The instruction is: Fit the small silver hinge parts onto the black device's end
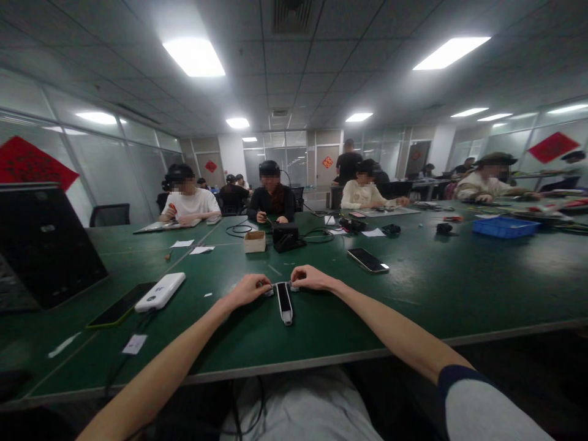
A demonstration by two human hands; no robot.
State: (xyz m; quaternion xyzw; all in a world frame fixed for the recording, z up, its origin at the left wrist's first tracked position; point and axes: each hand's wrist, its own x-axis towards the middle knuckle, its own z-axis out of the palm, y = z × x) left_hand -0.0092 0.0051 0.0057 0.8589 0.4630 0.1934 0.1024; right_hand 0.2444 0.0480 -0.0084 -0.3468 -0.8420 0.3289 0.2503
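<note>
Black slim device (285, 303) is lying on the green table (436, 288), left hand (248, 289) and right hand (310, 278) pinching its far end, work seemingly unfinished.

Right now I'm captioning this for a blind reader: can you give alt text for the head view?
The left hand and right hand pinch the far end of a slim black-and-white device lying on a green table. A white power bank and a phone lie nearby; seated people work across the table.
</note>
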